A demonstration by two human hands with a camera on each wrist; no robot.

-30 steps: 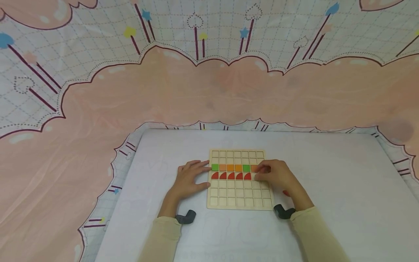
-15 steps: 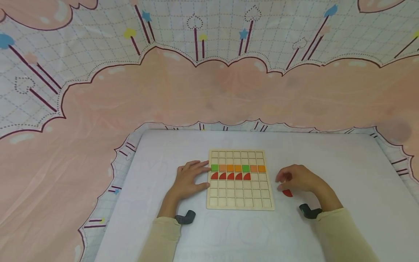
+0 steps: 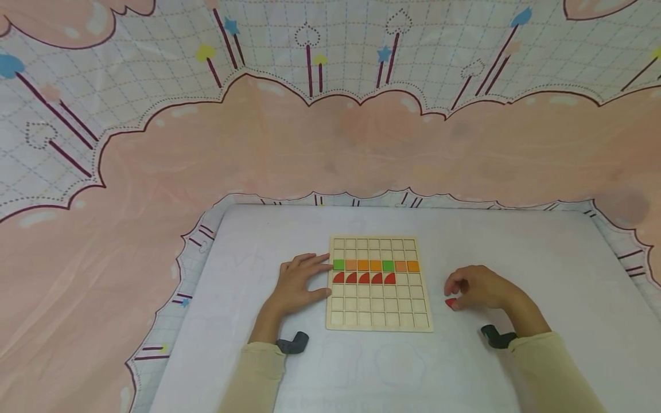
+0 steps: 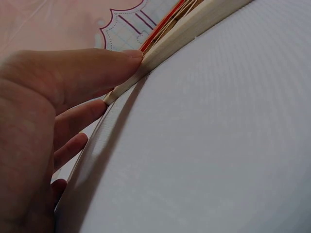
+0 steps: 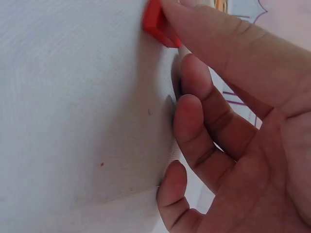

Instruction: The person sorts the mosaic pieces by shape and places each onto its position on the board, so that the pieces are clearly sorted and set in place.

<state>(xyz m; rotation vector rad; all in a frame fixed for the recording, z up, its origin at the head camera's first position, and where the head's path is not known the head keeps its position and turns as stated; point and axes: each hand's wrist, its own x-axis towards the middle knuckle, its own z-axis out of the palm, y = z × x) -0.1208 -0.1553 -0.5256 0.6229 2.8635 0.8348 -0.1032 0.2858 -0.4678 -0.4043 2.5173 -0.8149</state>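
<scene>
A square wooden grid board (image 3: 379, 330) lies flat on the table. One row of its cells holds green and orange square tiles (image 3: 364, 265); the row below has several red quarter-circle pieces (image 3: 364, 278), with two bare cells at its right end. My left hand (image 3: 298, 287) rests against the board's left edge, its thumb and fingertips touching the wooden side (image 4: 180, 41). Right of the board, my right hand (image 3: 480, 288) pinches a loose red quarter-circle piece (image 5: 156, 22) at the table surface. Its thumb presses the piece; the index fingertip is mostly hidden in the right wrist view.
The table has a white cover (image 3: 558, 275), with a peach and white patterned cloth (image 3: 330, 143) behind and around it. Dark wrist-worn mounts (image 3: 293, 343) sit at both sleeve cuffs.
My right hand has left the board and moved right to the loose red piece. An orange tile now shows at the row's right end. My left hand stays put.
</scene>
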